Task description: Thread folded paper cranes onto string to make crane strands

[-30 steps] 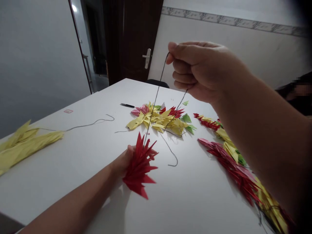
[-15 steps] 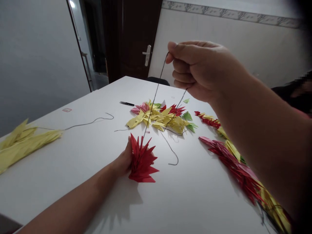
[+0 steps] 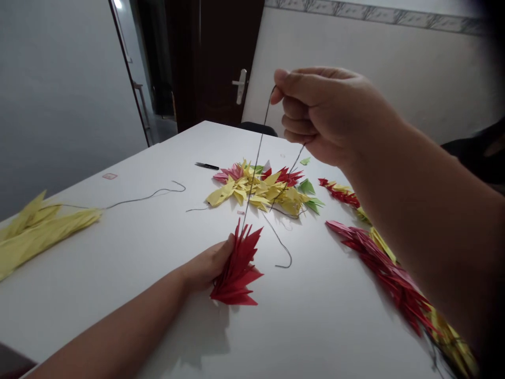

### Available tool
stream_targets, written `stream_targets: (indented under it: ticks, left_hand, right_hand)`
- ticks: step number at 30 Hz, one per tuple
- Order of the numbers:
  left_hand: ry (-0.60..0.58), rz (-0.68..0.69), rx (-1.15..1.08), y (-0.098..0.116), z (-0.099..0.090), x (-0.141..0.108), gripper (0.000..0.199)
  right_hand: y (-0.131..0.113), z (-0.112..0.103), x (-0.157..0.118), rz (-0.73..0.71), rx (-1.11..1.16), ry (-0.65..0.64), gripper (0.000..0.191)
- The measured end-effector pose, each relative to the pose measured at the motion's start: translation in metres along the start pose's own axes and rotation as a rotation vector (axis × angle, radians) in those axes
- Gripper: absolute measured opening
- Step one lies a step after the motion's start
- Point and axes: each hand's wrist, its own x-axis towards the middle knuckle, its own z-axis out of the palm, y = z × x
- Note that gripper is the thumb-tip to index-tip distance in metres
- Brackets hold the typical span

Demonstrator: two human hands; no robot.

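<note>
My left hand (image 3: 211, 263) is closed around a bunch of red pointed folded-paper pieces (image 3: 242, 273), held just above the white table. Up in the air to the right, my right hand (image 3: 315, 108) pinches a dark cord (image 3: 259, 150) between thumb and forefinger. The cord runs down taut into the red bunch. Its other stretch leaves the bottom of my right fist and drops toward the heap of yellow paper pieces (image 3: 256, 192) in the middle of the table. Part of my left hand's fingers is hidden behind the red paper.
Black snips (image 3: 207, 166) lie beyond, left of the heap. Yellow strung paper (image 3: 51, 239) with a loose cord (image 3: 145, 199) is at left. A red, pink and yellow paper strand (image 3: 382, 268) lies along the right. A chair back (image 3: 258, 128) shows past the table (image 3: 118, 310).
My left hand and the red bunch have shifted a little right and down, and the bunch has tilted. My right hand keeps its pinch on the cord, almost in place.
</note>
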Motion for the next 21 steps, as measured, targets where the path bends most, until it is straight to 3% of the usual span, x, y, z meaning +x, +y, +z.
stream_targets:
  ticks: [5, 10, 15, 18, 21]
  left_hand:
    - [-0.062, -0.019, 0.014, 0.0, 0.003, -0.004, 0.072]
    - [-0.146, -0.049, -0.177, 0.004, 0.008, -0.006, 0.064]
    - [0.107, 0.094, -0.118, 0.022, 0.001, -0.013, 0.057]
    - [0.284, 0.139, 0.111, 0.044, -0.009, -0.031, 0.048]
    - [0.496, 0.154, 0.496, 0.066, -0.022, -0.065, 0.046]
  right_hand:
    - [0.0, 0.001, 0.0, -0.001, -0.037, 0.02, 0.028]
    - [-0.002, 0.005, 0.0, -0.037, -0.055, 0.063, 0.028]
    - [-0.006, 0.009, -0.002, -0.045, -0.093, 0.076, 0.025]
    - [-0.006, 0.008, -0.002, -0.038, -0.123, 0.116, 0.025]
    - [0.001, 0.007, 0.001, 0.001, -0.116, 0.135, 0.024]
